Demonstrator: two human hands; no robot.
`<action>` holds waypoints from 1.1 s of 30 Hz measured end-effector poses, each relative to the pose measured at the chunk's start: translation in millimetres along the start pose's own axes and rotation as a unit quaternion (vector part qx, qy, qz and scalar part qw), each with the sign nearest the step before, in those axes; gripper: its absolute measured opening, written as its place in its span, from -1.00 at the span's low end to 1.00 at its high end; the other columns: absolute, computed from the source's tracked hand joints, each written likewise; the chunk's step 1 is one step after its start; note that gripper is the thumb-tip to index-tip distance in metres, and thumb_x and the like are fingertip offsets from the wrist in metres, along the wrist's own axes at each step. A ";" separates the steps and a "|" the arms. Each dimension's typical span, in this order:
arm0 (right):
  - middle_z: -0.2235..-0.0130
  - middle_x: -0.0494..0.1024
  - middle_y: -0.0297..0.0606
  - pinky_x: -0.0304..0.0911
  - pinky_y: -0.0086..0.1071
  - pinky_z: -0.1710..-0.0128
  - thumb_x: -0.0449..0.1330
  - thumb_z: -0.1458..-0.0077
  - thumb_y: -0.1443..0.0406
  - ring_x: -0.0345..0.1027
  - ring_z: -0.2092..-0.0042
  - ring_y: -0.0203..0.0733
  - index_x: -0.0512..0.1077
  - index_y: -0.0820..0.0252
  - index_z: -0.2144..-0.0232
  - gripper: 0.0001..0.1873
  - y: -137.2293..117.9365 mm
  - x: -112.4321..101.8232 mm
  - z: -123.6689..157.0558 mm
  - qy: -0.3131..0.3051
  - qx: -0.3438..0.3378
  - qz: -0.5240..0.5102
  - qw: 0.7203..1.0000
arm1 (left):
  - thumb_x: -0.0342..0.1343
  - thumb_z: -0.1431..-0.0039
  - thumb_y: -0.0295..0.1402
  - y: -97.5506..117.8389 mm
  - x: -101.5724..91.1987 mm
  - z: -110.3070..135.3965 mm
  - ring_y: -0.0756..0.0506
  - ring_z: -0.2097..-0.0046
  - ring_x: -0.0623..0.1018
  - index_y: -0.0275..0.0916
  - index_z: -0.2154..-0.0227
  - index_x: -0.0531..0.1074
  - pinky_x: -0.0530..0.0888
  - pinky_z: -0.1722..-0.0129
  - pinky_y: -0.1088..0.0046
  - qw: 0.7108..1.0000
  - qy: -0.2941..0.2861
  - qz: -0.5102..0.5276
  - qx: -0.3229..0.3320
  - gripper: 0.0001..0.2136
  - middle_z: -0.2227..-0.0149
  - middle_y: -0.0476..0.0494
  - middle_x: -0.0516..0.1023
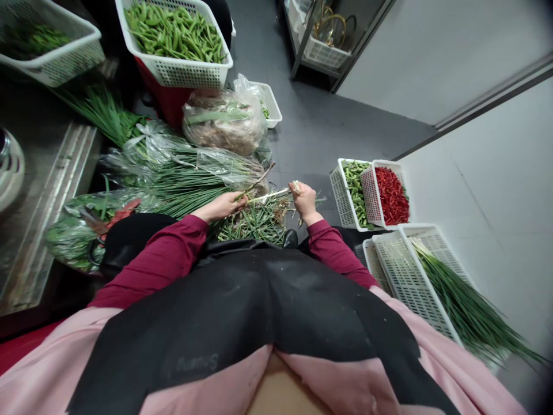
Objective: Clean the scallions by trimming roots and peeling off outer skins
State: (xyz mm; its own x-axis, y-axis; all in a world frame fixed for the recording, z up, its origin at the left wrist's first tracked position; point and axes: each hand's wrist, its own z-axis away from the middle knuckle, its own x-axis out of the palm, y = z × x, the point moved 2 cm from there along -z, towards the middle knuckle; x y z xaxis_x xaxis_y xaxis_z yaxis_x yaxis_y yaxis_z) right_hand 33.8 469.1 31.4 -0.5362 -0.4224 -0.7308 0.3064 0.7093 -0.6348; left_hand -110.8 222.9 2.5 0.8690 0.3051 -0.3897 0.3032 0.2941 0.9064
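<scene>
A pale scallion stem (268, 195) stretches between my two hands above the floor. My left hand (225, 206) is closed around its green side, and a thin brownish stalk (259, 179) sticks up and away from the same hand. Pinched at the white end is my right hand (304, 200), with a whitish bit showing at its fingertips. Beneath them lies a heap of loose green leaves and trimmings (254, 223). Just left of that, a large bundle of long scallions (185, 183) rests partly in clear plastic.
A white basket of green peppers (177, 34) stands at the back left, near a plastic bag (227, 124). On the right are baskets of red chillies (391, 196) and green peppers (355, 184), plus cleaned scallions (458, 294) in another basket. A metal ledge (56, 196) runs along the left.
</scene>
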 end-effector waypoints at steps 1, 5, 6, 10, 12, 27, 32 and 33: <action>0.50 0.41 -0.25 0.14 -0.41 0.27 0.04 -0.16 0.09 0.25 0.37 -0.25 0.30 0.16 0.60 -0.62 5.4 -3.5 -3.6 0.035 0.032 -0.011 0.999 | -0.03 -0.11 0.00 -5.4 -2.5 0.3 0.00 0.49 0.26 -0.24 0.45 0.31 0.24 0.46 0.49 1.000 0.006 0.004 -0.008 -0.64 0.53 0.00 0.31; 0.60 0.41 -0.30 0.16 -0.43 0.40 0.07 -0.12 0.07 0.25 0.47 -0.28 0.35 0.19 0.57 -0.63 25.6 -6.1 -10.8 0.061 0.161 -0.086 0.981 | 0.08 -0.03 -0.02 -20.5 -6.9 0.7 0.04 0.55 0.22 -0.23 0.49 0.28 0.19 0.56 0.51 0.993 0.019 0.081 -0.081 -0.66 0.58 0.02 0.27; 0.62 0.41 -0.32 0.15 -0.44 0.45 0.13 -0.07 0.08 0.22 0.52 -0.31 0.38 0.20 0.54 -0.67 25.7 1.1 -9.2 -0.007 0.172 -0.113 0.978 | 0.10 -0.02 -0.04 -20.9 -5.9 -0.1 0.05 0.57 0.21 -0.23 0.48 0.27 0.17 0.57 0.53 0.989 0.024 0.115 -0.094 -0.67 0.58 0.04 0.26; 0.71 0.39 -0.41 0.05 -0.46 0.61 0.30 0.10 0.22 0.08 0.70 -0.38 0.47 0.19 0.45 -0.83 10.6 41.9 14.0 -0.279 0.206 -0.146 0.927 | 0.16 0.00 -0.12 -14.8 4.8 -6.9 0.09 0.58 0.22 -0.25 0.47 0.26 0.17 0.58 0.55 0.971 0.037 0.207 -0.114 -0.70 0.58 0.05 0.27; 0.76 0.31 -0.44 0.03 -0.46 0.62 0.30 0.11 0.26 0.06 0.72 -0.38 0.49 0.20 0.49 -0.89 4.3 52.5 24.2 -0.274 0.219 -0.113 0.930 | 0.17 0.00 -0.13 -12.4 12.0 -10.2 0.09 0.58 0.23 -0.26 0.48 0.27 0.18 0.57 0.55 0.964 0.010 0.242 -0.111 -0.70 0.58 0.05 0.26; 0.57 0.24 -0.46 0.05 -0.52 0.63 0.24 0.05 0.11 0.07 0.59 -0.44 0.33 0.17 0.44 -0.73 -46.0 37.6 28.0 -0.089 0.266 -0.482 0.830 | 0.12 -0.02 -0.04 16.3 44.3 -10.1 0.00 0.44 0.40 -0.30 0.35 0.39 0.35 0.36 0.44 0.971 -0.081 0.217 -0.059 -0.63 0.46 -0.05 0.44; 0.45 0.46 -0.36 0.28 -0.47 0.40 0.16 0.00 0.22 0.30 0.43 -0.37 0.40 0.18 0.29 -0.79 -32.1 17.6 18.9 0.013 0.209 -0.441 0.873 | 0.01 -0.11 -0.23 13.7 41.7 -18.3 -0.12 0.19 0.47 -0.30 0.27 0.45 0.36 0.13 0.36 0.999 0.044 0.030 -0.010 -0.74 0.25 -0.17 0.54; 0.47 0.44 -0.38 0.29 -0.46 0.39 0.17 0.01 0.24 0.30 0.44 -0.37 0.40 0.17 0.25 -0.77 -33.6 16.0 19.8 0.000 0.196 -0.438 0.877 | -0.03 -0.14 -0.26 13.8 42.3 -19.1 -0.12 0.23 0.48 -0.30 0.25 0.45 0.38 0.17 0.37 0.998 0.054 0.021 -0.013 -0.75 0.27 -0.18 0.54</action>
State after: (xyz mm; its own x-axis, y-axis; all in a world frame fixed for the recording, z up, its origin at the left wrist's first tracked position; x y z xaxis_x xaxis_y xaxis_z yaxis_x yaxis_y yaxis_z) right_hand 30.5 427.3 36.1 -0.7003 -0.7092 0.0815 0.0233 -0.1369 -0.9903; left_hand -77.3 257.1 -4.5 0.8324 0.4138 -0.3686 0.2562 0.3025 0.9181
